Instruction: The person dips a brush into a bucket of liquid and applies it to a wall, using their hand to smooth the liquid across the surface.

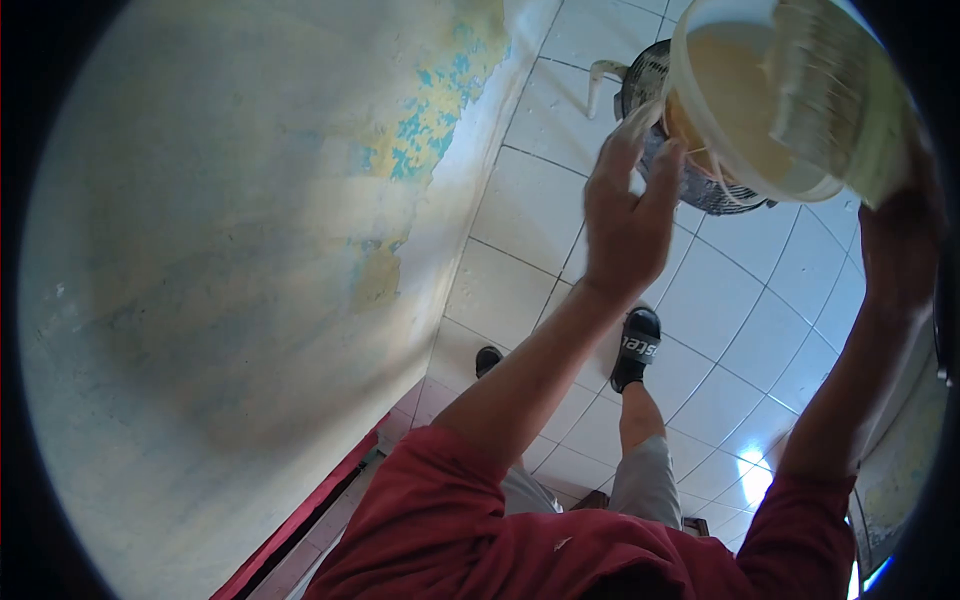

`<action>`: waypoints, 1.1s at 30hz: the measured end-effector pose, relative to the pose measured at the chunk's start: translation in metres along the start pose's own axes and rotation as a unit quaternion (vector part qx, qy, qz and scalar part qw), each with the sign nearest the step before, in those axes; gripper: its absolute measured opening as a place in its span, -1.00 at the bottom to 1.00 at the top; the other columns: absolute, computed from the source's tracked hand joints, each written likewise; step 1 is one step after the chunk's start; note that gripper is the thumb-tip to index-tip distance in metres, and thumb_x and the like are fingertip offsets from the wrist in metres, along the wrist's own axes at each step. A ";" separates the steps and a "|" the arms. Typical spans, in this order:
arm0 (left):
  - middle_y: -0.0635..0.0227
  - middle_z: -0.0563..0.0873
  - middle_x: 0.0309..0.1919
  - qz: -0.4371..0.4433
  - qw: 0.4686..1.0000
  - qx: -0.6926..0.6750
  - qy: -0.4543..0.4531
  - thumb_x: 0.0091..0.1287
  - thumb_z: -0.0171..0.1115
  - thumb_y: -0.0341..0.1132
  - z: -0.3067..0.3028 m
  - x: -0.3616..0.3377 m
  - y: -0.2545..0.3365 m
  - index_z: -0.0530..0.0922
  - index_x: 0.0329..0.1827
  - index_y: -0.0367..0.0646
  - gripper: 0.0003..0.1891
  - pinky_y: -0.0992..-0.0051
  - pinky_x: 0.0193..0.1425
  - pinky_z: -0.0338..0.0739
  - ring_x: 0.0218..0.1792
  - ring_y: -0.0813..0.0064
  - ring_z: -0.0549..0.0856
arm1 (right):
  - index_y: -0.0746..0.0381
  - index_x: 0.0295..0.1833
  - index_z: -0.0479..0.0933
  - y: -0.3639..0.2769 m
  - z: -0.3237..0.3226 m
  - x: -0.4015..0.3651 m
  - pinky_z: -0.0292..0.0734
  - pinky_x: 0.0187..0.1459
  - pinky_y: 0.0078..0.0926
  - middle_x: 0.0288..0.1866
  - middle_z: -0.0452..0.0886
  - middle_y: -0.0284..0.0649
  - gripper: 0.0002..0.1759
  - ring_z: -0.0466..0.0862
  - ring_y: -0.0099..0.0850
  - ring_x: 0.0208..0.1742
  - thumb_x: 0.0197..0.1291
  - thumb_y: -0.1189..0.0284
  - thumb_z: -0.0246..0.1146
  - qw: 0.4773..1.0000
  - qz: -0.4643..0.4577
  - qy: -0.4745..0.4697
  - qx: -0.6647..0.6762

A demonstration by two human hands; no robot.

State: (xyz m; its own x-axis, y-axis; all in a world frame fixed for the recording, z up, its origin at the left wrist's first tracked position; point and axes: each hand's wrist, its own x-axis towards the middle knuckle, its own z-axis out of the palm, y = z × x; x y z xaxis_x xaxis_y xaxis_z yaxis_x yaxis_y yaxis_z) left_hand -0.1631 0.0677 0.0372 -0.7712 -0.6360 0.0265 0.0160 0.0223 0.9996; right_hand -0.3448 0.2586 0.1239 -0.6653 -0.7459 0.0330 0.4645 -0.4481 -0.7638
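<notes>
A white bucket (745, 170) holding a pale cream liquid is tilted at the upper right. My left hand (635, 200) is at the bucket's left side, its fingers apart and reaching to the outer wall near the rim; whether they press on it is hard to tell. In my right hand (900, 220) is a wide brush (825, 90) with pale, coated bristles, over the right part of the bucket's opening. The bucket's thin handle hangs below its rim.
Beneath the bucket is a dark mesh-like round object (715, 195) beside a pale curved piece (597, 85). A wall (230, 240) with peeling paint fills the left. White floor tiles (510, 210) lie below, with my feet in black sandals (637, 345).
</notes>
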 end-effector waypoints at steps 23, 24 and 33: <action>0.26 -0.02 0.59 -0.078 0.963 0.132 0.221 0.54 -0.15 -0.31 -0.337 -0.207 -0.126 -0.05 0.57 -0.23 -0.42 0.18 0.62 -0.20 0.60 0.36 -0.09 | 0.34 0.05 0.47 0.629 0.180 -0.076 0.60 -0.12 -0.33 -0.09 0.57 -0.12 -0.60 0.63 -0.29 -0.10 0.03 0.61 0.30 0.890 0.112 0.316 0.310; 0.27 -0.04 0.60 -0.064 0.966 0.142 0.209 0.54 -0.15 -0.30 -0.339 -0.210 -0.129 -0.09 0.58 -0.23 -0.40 0.19 0.62 -0.22 0.60 0.37 -0.11 | 0.36 0.05 0.47 0.648 0.172 -0.078 0.61 -0.09 -0.32 -0.09 0.57 -0.10 -0.61 0.62 -0.27 -0.06 0.05 0.61 0.30 0.900 0.110 0.336 0.256; 0.25 -0.12 0.61 -0.076 0.967 0.115 0.216 0.56 -0.27 -0.24 -0.340 -0.209 -0.129 -0.17 0.59 -0.22 -0.39 0.24 0.62 -0.34 0.61 0.38 -0.16 | 0.40 0.01 0.52 0.612 0.209 -0.080 0.55 -0.14 -0.46 -0.16 0.61 -0.16 -0.67 0.60 -0.40 -0.08 0.14 0.51 0.33 0.944 0.087 0.299 0.110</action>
State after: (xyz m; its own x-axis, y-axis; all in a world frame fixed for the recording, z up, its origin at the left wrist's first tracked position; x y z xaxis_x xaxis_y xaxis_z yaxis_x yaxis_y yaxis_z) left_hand 0.2117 -0.0644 -0.0944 -0.4157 -0.9067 -0.0714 -0.2577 0.0422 0.9653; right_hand 0.1149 -0.0584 -0.2114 -0.7478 -0.4350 -0.5015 0.6639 -0.4855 -0.5689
